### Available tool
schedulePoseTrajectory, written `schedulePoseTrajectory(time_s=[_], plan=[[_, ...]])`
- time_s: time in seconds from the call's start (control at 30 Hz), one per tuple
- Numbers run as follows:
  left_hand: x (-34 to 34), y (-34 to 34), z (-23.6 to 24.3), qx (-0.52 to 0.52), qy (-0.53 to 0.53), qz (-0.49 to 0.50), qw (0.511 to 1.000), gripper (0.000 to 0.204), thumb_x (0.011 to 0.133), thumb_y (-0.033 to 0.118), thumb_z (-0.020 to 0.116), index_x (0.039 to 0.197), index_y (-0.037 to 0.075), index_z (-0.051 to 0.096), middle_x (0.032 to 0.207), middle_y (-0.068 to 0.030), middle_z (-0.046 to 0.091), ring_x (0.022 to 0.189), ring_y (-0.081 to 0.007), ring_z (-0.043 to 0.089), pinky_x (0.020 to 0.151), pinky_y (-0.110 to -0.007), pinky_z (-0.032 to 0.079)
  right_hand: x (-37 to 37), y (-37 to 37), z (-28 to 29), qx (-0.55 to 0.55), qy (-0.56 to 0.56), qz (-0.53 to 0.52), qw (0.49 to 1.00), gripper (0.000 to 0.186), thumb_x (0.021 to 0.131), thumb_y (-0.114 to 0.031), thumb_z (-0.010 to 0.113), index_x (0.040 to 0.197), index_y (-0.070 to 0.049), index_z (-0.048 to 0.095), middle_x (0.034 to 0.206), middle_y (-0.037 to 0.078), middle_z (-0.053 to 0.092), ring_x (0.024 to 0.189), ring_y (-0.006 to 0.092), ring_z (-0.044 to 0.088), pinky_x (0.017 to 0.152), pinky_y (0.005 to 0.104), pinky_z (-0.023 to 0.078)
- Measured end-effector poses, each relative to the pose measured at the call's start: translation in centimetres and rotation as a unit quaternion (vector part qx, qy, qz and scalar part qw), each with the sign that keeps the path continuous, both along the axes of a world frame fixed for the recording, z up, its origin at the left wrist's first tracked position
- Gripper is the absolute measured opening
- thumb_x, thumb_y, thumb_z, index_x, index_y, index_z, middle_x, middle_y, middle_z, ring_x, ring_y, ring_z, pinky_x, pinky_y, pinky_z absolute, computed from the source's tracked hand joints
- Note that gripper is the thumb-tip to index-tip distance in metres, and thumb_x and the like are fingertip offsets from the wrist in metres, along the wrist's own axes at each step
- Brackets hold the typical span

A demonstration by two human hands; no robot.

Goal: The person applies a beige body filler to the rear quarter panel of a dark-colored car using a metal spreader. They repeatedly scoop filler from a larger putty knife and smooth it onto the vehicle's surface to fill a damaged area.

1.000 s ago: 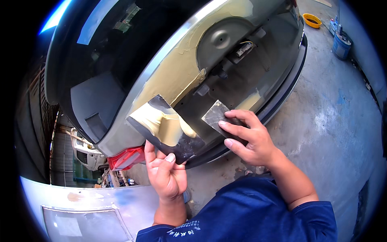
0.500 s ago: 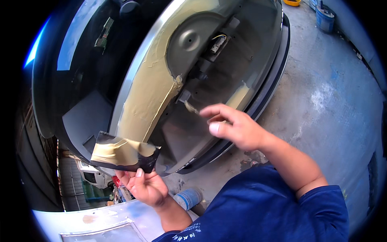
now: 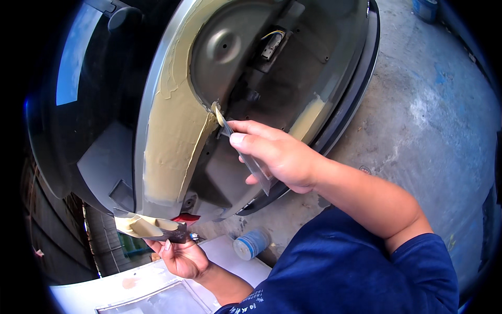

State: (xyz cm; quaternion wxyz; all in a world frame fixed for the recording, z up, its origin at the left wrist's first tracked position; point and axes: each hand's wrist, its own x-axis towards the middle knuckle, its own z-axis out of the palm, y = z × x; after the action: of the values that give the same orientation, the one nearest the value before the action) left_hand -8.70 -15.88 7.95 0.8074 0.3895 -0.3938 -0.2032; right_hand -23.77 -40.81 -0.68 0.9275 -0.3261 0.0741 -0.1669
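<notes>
My right hand (image 3: 285, 157) grips a thin, greyish putty spreader (image 3: 256, 170). Its upper end carries a dab of beige putty and meets the inner corner of a beige putty layer (image 3: 170, 123) on the car's rear panel; whether it presses there I cannot tell. Lower left, my left hand (image 3: 184, 259) holds a dark mixing board (image 3: 173, 233) from below, seen at a slant. Smooth beige putty (image 3: 140, 226) covers much of the board. A raised putty ridge runs down the layer's inner edge, beside the dark recessed panel (image 3: 225, 172).
A round dish-like recess (image 3: 222, 44) and a wired fitting (image 3: 272, 47) lie further up the panel. A dark bumper edge (image 3: 348, 99) curves along the right. A blue-and-white bucket (image 3: 251, 244) stands below, near a white panel (image 3: 157, 280). Another blue bucket (image 3: 424, 9) is far right.
My right hand has moved left and up, bringing the spreader to the putty's inner corner. My left hand and the board have dropped lower, and the board now shows more edge-on.
</notes>
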Motion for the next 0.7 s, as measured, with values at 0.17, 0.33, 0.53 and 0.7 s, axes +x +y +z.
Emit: schedulePoseTrajectory(time_s=[0.17, 0.33, 0.53, 0.7], plan=[[0.0, -0.3, -0.3, -0.011, 0.008, 0.009, 1.000, 0.056, 0.085, -0.009, 0.037, 0.141, -0.002, 0.038, 0.150, -0.0191, 0.033, 0.138, -0.0349, 0.032, 0.115, -0.053, 0.027, 1.3, 0.9, 0.5, -0.082, 0.060, -0.081, 0.992, 0.066, 0.093, -0.044, 0.052, 0.143, -0.003, 0.039, 0.118, 0.017, 0.054, 0.105, 0.0236, 0.054, 0.085, 0.0350, 0.047], [-0.2, 0.2, -0.5, -0.023, 0.025, 0.031, 0.999, 0.056, 0.085, -0.009, 0.038, 0.141, -0.002, 0.039, 0.150, -0.0187, 0.034, 0.138, -0.0343, 0.033, 0.114, -0.054, 0.028, 1.9, 1.7, 1.4, -0.182, 0.113, -0.122, 0.969, 0.073, 0.094, -0.052, 0.049, 0.141, 0.002, 0.038, 0.123, 0.024, 0.049, 0.114, 0.0325, 0.052, 0.099, 0.0366, 0.041], [-0.1, 0.2, -0.8, -0.022, 0.027, 0.020, 0.999, 0.057, 0.085, -0.010, 0.038, 0.141, -0.002, 0.039, 0.149, -0.0189, 0.034, 0.137, -0.0345, 0.034, 0.114, -0.054, 0.029, 1.8, 2.4, 2.1, -0.248, 0.129, -0.145, 0.949, 0.077, 0.094, -0.051, 0.052, 0.144, 0.004, 0.033, 0.115, 0.017, 0.046, 0.096, 0.0191, 0.056, 0.085, 0.0311, 0.047], [-0.2, 0.2, -0.6, -0.019, 0.032, 0.035, 0.999, 0.057, 0.084, -0.010, 0.038, 0.140, -0.002, 0.039, 0.149, -0.0189, 0.034, 0.137, -0.0349, 0.034, 0.113, -0.053, 0.030, 0.4, 3.0, 1.2, -0.266, 0.081, -0.141, 0.950, 0.073, 0.096, -0.048, 0.050, 0.145, 0.002, 0.032, 0.119, 0.016, 0.045, 0.104, 0.0203, 0.055, 0.086, 0.0311, 0.048]])
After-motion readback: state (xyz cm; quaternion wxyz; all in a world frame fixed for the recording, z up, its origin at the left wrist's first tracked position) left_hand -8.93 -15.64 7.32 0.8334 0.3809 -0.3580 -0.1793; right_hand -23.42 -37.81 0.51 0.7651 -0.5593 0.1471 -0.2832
